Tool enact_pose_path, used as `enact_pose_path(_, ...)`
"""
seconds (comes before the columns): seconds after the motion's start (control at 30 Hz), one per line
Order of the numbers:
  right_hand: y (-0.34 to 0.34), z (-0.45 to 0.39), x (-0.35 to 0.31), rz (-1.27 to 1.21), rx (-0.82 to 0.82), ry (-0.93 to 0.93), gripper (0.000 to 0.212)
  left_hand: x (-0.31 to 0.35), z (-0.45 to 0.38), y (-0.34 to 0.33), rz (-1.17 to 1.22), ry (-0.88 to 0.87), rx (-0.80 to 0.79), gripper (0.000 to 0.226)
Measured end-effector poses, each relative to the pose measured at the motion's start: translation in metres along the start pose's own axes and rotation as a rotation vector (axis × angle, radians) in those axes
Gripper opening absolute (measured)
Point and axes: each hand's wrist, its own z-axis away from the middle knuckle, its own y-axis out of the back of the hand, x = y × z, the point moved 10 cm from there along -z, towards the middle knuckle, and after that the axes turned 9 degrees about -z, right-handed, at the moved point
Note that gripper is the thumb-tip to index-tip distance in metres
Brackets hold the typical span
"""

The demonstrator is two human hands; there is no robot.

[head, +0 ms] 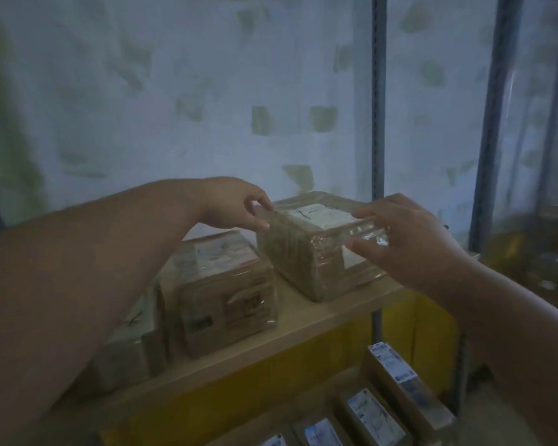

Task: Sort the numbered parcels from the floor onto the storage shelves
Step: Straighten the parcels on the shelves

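A brown parcel (306, 252) wrapped in clear film, with a white label on top, sits on the wooden shelf board (306, 320) at its right part. My left hand (239, 204) touches the parcel's upper left edge with thumb and fingertips. My right hand (409, 239) is at its right side, fingers spread on the top right corner and thumb against the front face. Two more wrapped parcels stand on the same shelf: one (219, 284) just left of it and another (126, 349) further left, partly hidden by my left forearm.
Grey metal shelf uprights (378, 123) rise behind the parcel and at the right (493, 140). A lower shelf holds several labelled boxes (397, 391) standing on edge, with yellow backing (303, 365) behind. A pale wall is behind the rack.
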Motion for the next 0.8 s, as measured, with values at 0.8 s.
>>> enact_pose_path(0.8,-0.03,-0.08,0.086,-0.119,-0.333,-0.027,0.059,-0.023,-0.081,-0.026,0.012,0.154,-0.148,0.079)
